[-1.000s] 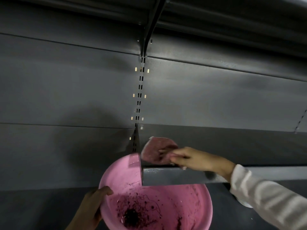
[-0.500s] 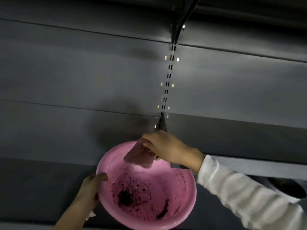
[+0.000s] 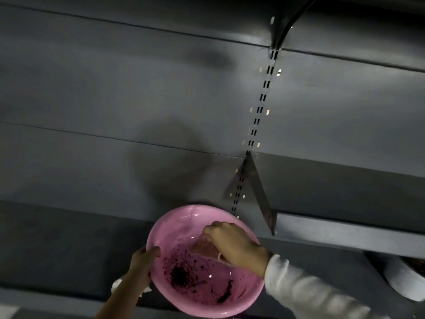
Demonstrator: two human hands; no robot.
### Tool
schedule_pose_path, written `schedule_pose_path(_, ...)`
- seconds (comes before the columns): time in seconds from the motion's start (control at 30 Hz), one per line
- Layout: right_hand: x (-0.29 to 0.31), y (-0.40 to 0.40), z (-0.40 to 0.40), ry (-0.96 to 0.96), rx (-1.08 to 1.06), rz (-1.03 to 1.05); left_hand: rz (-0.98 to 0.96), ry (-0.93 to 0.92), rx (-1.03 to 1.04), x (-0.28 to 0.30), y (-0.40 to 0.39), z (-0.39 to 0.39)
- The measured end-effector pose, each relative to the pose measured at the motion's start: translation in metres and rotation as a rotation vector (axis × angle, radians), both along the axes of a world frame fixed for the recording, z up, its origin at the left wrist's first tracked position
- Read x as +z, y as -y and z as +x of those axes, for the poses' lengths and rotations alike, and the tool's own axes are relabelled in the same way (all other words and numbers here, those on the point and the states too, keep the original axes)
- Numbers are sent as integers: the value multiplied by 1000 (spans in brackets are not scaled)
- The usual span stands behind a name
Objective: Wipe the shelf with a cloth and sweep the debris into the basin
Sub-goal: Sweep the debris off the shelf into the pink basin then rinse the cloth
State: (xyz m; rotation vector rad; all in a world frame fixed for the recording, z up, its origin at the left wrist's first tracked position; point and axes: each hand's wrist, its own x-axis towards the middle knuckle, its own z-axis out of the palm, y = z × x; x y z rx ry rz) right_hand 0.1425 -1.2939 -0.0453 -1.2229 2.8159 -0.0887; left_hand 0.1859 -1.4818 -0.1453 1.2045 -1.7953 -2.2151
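Fingers of my left hand curl over the left rim of the basin, with the thumb hooked inside, so that hand grips it and holds it up in front of the dark shelving. The basin is round, pink, smooth and shiny. It looks like plastic. In its bottom sits the debris, a dark crumbly clump with thin hairs and specks around it, and a second dark smear toward the right.

Next comes my right hand, over the middle of the basin. Its fingers are bunched tight around the cloth, which hangs down inside the basin. The cloth is pinkish, soft and crumpled, and my hand hides most of it, so I cannot tell if it touches the bottom.

Further right is the shelf, a flat grey metal board with a sharp corner, just beside the basin and a little higher. Its top is not fully in view, so I cannot tell if dirt is left there.

I think the basin could tip, since only one hand holds one side. Then the dirt would spill. Shaking the cloth hard could also flick bits over the rim. The basin could bump that sharp corner too.
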Motion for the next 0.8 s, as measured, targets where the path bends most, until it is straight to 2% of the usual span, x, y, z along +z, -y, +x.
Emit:
schedule_pose_path(0.13,-40,-3,-28,182,-195,-107,-18,15,-3,-12,9,-9)
schedule_pose_path(0.33,-79,-10,-62,339,-427,-206,-3,44,-38,-31,21,-24)
schedule_pose_path(0.63,-100,-6,-86,362,-546,-307,-5,64,-62,-50,29,-36)
schedule_pose_path(0.8,-111,8,-77,156,-558,-226,18,66,-36,-54,32,-36)
